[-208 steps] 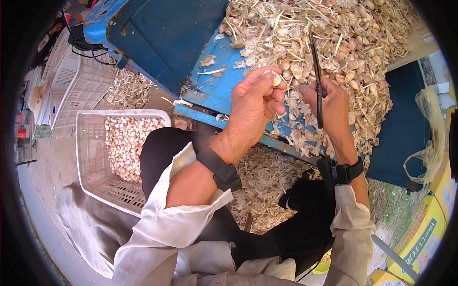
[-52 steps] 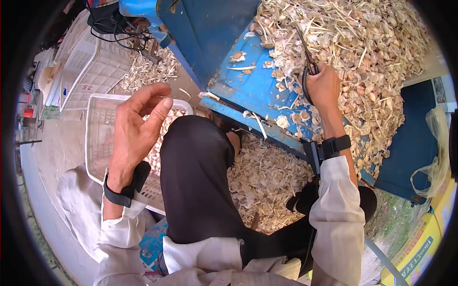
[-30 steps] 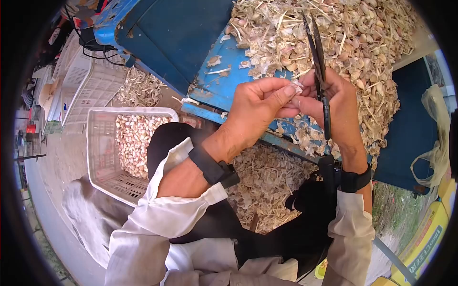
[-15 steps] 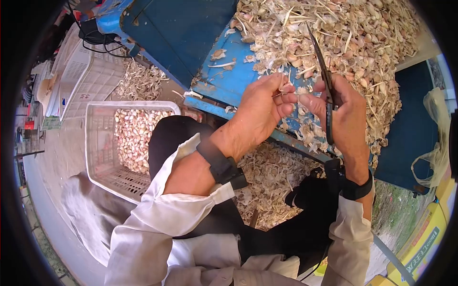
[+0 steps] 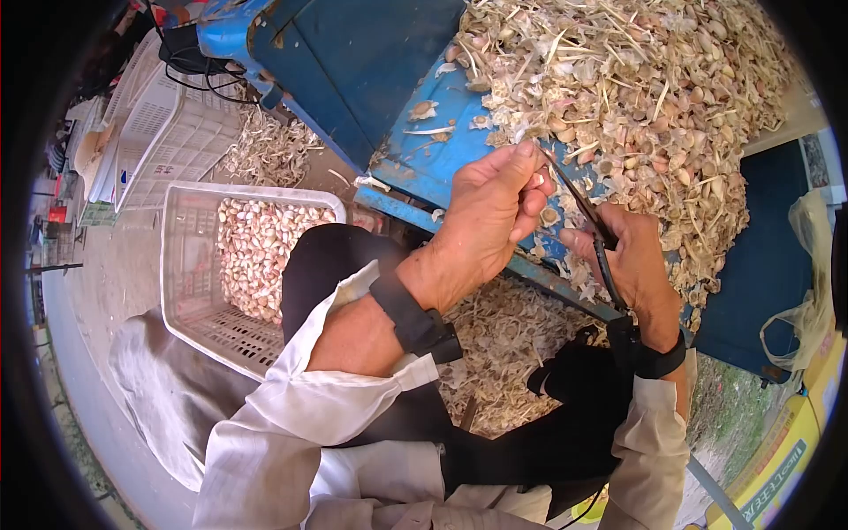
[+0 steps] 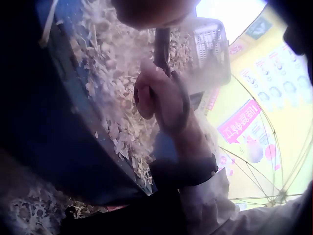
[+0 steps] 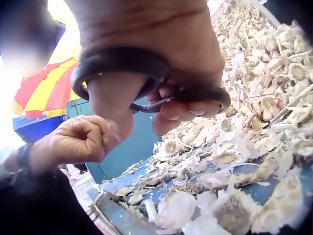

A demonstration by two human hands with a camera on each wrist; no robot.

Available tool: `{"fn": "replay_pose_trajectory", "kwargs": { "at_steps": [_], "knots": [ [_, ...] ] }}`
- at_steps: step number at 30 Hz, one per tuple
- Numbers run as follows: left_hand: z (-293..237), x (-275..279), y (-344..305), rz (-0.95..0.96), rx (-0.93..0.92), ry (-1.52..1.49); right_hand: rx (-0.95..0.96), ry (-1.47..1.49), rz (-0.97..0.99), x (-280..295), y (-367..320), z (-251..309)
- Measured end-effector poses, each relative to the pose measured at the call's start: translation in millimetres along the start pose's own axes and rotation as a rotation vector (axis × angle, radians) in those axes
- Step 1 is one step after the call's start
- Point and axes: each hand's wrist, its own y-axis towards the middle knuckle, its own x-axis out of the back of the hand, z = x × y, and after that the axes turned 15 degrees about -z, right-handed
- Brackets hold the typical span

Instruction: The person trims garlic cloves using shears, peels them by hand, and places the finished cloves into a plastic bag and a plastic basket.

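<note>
Black-handled scissors (image 5: 583, 205) are gripped by the right hand (image 5: 632, 265), with thumb and fingers through the two loops (image 7: 120, 66), as the right wrist view shows. Their blades point up and left to the fingertips of the left hand (image 5: 486, 208). That hand pinches a small pale garlic clove (image 5: 535, 181), mostly hidden by its curled fingers. Both hands are over the near edge of the blue table (image 5: 442, 168), beside a large heap of unpeeled garlic cloves, skins and stalks (image 5: 654, 115).
A white crate (image 5: 190, 256) holding cloves (image 5: 256, 247) stands at the left. Stacked white crates (image 5: 168, 132) lie beyond it. Skins (image 5: 508, 336) cover the ground between the legs. A plastic bag (image 5: 808, 265) hangs at the right, near yellow boxes (image 5: 795, 450).
The right hand has lowered slightly, and the scissor blades have tilted toward the left fingertips. Earlier the left hand was over the crate; it came back to the heap.
</note>
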Motion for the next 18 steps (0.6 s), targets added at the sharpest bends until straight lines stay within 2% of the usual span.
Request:
{"fn": "replay_pose_trajectory", "kwargs": {
  "at_steps": [3,6,7,9,12,15,18],
  "knots": [
    [-1.7,-1.4,0.1,-0.031,-0.041,-0.019,0.003,0.088,0.102,-1.3,8.8,1.7],
    [-2.9,-1.9,-3.1,-0.022,-0.104,-0.05,-0.223,0.397,0.132,-8.1,30.1,3.3],
    [-3.6,-2.5,-2.8,-0.001,-0.127,-0.058,-0.233,0.392,0.082,-12.1,39.3,3.3],
    [-3.7,-1.6,-0.4,-0.015,-0.056,-0.146,-0.191,0.284,-0.189,-34.4,61.5,4.6],
    [-9.3,-6.8,1.1,-0.073,0.075,-0.248,0.223,-0.218,-0.53,-56.3,100.0,-8.3],
    [-8.4,-2.8,2.6,-0.096,0.136,-0.248,0.199,-0.359,-0.454,-69.6,108.2,-7.2],
    [0.3,6.0,11.5,-0.099,0.139,-0.105,0.074,-0.31,-0.425,-61.7,102.2,-5.2]
  ]
}}
